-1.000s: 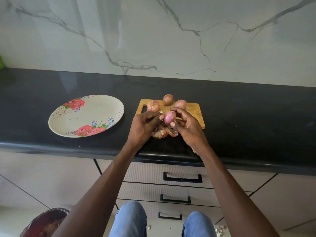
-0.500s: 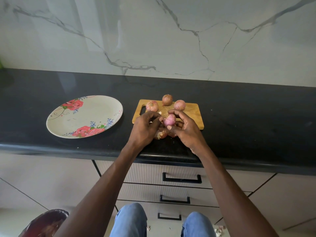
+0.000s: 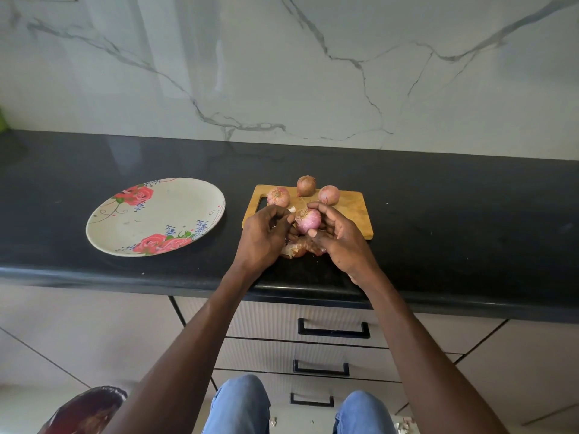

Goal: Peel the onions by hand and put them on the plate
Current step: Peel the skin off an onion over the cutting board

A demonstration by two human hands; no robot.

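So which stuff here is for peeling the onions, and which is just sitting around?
For the job:
- pink onion, held by right hand
- left hand, picking at it
- three unpeeled onions on the cutting board
- flowered plate, nothing on it yet
- peeled skins

Just there:
- black counter
- drawers
- marble wall

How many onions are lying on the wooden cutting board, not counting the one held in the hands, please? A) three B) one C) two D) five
A: three onions lie along the far edge of the cutting board, the left onion, the middle onion and the right onion, while the right hand holds the peeled onion.
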